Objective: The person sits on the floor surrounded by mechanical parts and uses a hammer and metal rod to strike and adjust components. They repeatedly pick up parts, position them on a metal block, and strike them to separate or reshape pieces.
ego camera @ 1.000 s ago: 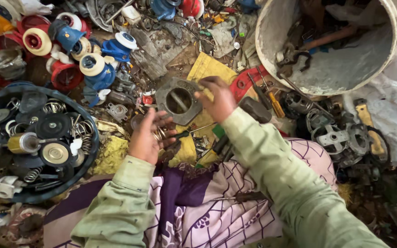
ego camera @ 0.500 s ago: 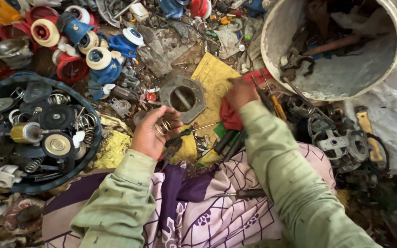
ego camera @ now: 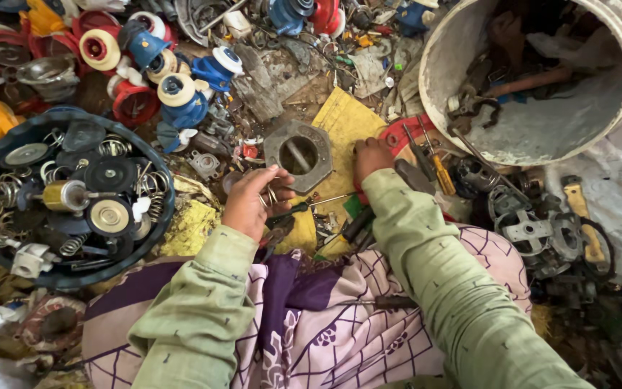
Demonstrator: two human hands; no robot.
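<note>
Cluttered floor, thick with scrap metal, plastic caps and old tools, lies all round a seated person in a green sleeve and a patterned pink cloth. The left hand is raised over the lap, thumb and fingers pinching a few small wire rings. Just beyond those fingers lies an octagonal metal plate with a round hole. Further out to that hand's left stands a blue tub holding springs, discs and a brass part.

The right hand is palm down beside the plate, its fingers curled onto the edge of a yellow sheet and a red piece. Whether they grip anything there cannot be told. A yellow-handled screwdriver lies just to that hand's right, and a tipped grey bucket of rusty parts stands beyond it.

By the look of it, the step in hand is picking small parts out of the heap, with the rings already gathered. A next move would call for keeping the pinch tight, as the rings are loose and thin, and for the right fingers to close on one piece among many that touch.
</note>
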